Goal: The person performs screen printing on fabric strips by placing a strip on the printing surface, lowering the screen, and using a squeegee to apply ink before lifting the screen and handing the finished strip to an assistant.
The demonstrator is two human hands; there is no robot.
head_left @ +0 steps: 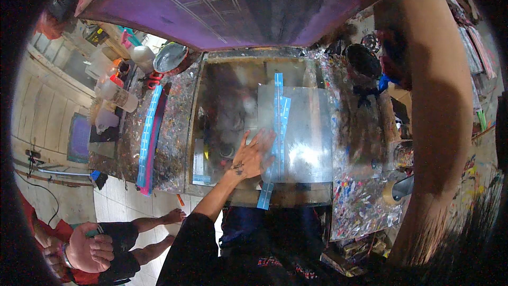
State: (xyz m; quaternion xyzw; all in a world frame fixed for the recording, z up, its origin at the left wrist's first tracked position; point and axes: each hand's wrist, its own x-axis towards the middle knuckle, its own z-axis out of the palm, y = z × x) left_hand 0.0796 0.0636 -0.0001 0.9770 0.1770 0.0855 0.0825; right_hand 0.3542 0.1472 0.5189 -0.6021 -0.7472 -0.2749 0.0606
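Observation:
My left hand [251,154] is stretched out low over the glass-topped work surface [222,85], its fingers apart and somewhat blurred. Its fingertips reach the narrow blue strips [279,111] with white markings, though I cannot tell how firmly they touch. These strips cross each other at a slight angle, and one end [264,199] hangs over the near edge. My right arm [436,85] rises along the right side toward the raised purple screen frame [143,8]; its hand is outside the picture.
A pile of blue and pink strips [150,143] lies on the paint-spattered left ledge. Red scissors [153,80], a round tub [170,57] and bottles [120,95] stand behind. Tape [394,191] sits at right. Another person's closed hand [90,249] shows at lower left.

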